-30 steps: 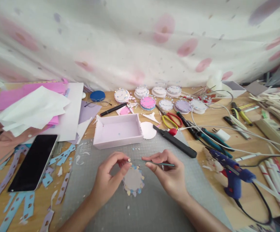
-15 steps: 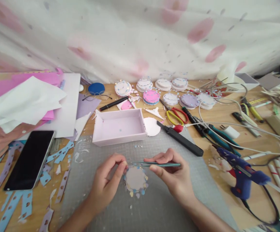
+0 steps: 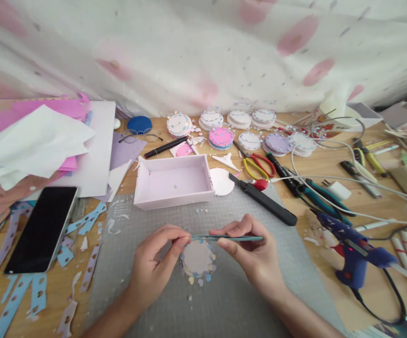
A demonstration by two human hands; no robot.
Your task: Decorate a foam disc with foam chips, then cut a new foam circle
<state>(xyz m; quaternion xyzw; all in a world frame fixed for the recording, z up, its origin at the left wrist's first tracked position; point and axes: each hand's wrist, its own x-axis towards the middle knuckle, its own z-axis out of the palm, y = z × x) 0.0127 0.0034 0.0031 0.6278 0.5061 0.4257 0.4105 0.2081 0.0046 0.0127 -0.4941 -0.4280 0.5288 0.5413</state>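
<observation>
My right hand [image 3: 251, 246] is closed around a pair of teal tweezers [image 3: 240, 238], held level with the tips pointing left. Thumb and forefinger of my left hand [image 3: 164, 253] are pinched together at those tips; whatever lies between them is too small to make out. Just below the tweezers, a pale paper disc [image 3: 199, 259] with small blue, yellow and lilac hearts around its edge lies on the grey cutting mat [image 3: 238, 300]. A few tiny paper bits [image 3: 201, 211] rest on the mat above it.
Beyond the mat's top edge stands a pale open box [image 3: 173, 183], with a black craft knife [image 3: 267, 202] to its right. A blue glue gun [image 3: 354, 251] and cables lie at right. At left are a phone [image 3: 41, 230] and punched paper strips [image 3: 17, 300]. Decorated discs [image 3: 221, 137] line the back.
The tweezer tips have moved left to meet my left fingertips. A small pale piece seen at my left fingertips a second ago is now hidden. The view has shifted slightly.
</observation>
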